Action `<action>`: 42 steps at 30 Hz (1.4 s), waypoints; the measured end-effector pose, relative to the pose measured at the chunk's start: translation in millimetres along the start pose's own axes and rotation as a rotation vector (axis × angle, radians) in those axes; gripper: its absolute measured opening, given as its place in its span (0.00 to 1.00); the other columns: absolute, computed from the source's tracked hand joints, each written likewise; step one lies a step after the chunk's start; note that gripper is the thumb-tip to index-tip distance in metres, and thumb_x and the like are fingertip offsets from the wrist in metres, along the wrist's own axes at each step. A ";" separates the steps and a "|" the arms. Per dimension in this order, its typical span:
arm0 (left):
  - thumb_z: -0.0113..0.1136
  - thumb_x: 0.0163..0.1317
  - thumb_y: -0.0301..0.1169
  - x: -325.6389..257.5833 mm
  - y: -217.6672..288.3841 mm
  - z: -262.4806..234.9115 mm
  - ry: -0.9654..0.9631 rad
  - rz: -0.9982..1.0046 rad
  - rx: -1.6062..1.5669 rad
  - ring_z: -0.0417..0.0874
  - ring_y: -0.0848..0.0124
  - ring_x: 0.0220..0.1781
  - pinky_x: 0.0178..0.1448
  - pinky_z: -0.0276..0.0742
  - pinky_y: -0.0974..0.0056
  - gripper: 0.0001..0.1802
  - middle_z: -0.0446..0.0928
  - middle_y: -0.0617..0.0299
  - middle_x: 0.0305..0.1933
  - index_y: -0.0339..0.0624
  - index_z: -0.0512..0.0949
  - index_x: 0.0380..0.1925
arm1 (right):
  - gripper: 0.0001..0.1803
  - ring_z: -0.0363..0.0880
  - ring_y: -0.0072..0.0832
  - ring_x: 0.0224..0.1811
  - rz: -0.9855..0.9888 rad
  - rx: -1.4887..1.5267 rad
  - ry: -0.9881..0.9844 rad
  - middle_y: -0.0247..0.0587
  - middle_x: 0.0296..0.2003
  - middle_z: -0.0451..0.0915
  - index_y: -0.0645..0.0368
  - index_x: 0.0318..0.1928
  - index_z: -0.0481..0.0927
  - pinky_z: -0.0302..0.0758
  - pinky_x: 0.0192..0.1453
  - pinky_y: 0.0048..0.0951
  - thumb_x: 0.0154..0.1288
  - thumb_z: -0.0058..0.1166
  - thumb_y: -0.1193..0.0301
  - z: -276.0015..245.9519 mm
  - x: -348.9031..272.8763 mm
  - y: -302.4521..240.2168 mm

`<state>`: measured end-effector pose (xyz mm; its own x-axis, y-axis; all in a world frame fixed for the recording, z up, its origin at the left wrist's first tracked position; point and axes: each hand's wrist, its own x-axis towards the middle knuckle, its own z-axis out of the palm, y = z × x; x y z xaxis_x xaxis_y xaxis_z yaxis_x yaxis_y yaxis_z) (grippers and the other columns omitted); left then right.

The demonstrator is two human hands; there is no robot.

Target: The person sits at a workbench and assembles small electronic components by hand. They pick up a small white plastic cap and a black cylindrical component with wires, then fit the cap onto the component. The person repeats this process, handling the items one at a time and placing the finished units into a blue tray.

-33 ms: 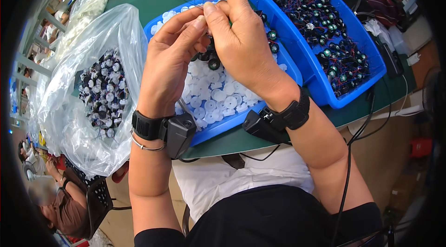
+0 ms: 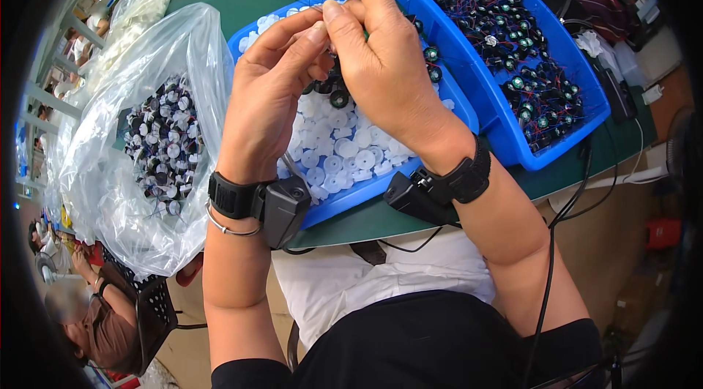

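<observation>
My left hand (image 2: 274, 70) and my right hand (image 2: 381, 52) meet above a blue tray, thumbs and fingers pinched together. Between the fingertips is a small part with thin wires, mostly covered by the fingers; fine dark wires stick out past them at the upper left. The blue tray (image 2: 344, 202) below holds many white translucent round plastic pieces (image 2: 333, 162). Several black round parts with wires (image 2: 339, 98) lie among them, partly behind my right hand.
To the right stands a larger blue bin (image 2: 545, 160) full of black wired parts with green faces. An open clear plastic bag (image 2: 95, 191) on the left holds white-capped black parts. A cable (image 2: 551, 250) hangs by my right arm. Another person (image 2: 102, 327) sits at lower left.
</observation>
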<state>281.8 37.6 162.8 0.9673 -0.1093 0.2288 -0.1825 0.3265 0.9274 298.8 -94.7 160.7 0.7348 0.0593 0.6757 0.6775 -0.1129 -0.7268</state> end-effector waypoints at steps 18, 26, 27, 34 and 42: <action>0.61 0.63 0.34 5.1 -10.1 -11.9 -0.060 0.065 0.067 0.75 0.80 0.34 0.41 0.71 0.75 0.13 0.78 0.66 0.34 0.37 0.79 0.44 | 0.14 0.77 0.23 0.26 0.154 -0.061 -0.095 0.42 0.28 0.79 0.67 0.49 0.69 0.74 0.32 0.24 0.73 0.45 0.68 -0.1 -2.9 -24.8; 0.61 0.63 0.33 6.5 -8.3 -8.4 -0.011 0.053 -0.019 0.75 0.81 0.32 0.38 0.70 0.75 0.09 0.78 0.67 0.33 0.39 0.79 0.38 | 0.11 0.76 0.18 0.37 -0.250 -0.318 0.033 0.37 0.37 0.80 0.64 0.49 0.75 0.72 0.43 0.19 0.69 0.51 0.74 -0.4 0.7 -20.9; 0.61 0.63 0.33 6.3 -8.9 -5.4 0.008 0.031 -0.039 0.75 0.81 0.32 0.37 0.70 0.75 0.09 0.78 0.67 0.32 0.39 0.79 0.37 | 0.12 0.75 0.19 0.41 -0.198 -0.268 0.002 0.37 0.42 0.78 0.65 0.49 0.76 0.70 0.47 0.19 0.66 0.55 0.75 -4.5 -2.5 -21.9; 0.64 0.61 0.34 2.8 -5.2 -8.1 0.048 0.032 0.015 0.77 0.79 0.34 0.39 0.73 0.73 0.11 0.79 0.65 0.34 0.38 0.80 0.38 | 0.07 0.74 0.19 0.25 -0.358 0.213 -0.590 0.31 0.28 0.78 0.54 0.38 0.75 0.61 0.29 0.18 0.63 0.57 0.67 -27.8 2.2 -66.7; 0.63 0.61 0.35 10.7 -13.3 -6.2 0.043 0.067 0.089 0.76 0.80 0.30 0.35 0.71 0.74 0.11 0.79 0.67 0.32 0.39 0.80 0.37 | 0.05 0.78 0.15 0.22 -0.356 0.523 -0.498 0.24 0.24 0.82 0.50 0.32 0.77 0.65 0.26 0.16 0.59 0.61 0.74 -45.2 -19.9 -97.9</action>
<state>295.6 37.9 151.1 0.9588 -0.0495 0.2798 -0.2597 0.2466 0.9337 216.4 -129.7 224.0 0.3173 0.4533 0.8330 0.7108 0.4678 -0.5253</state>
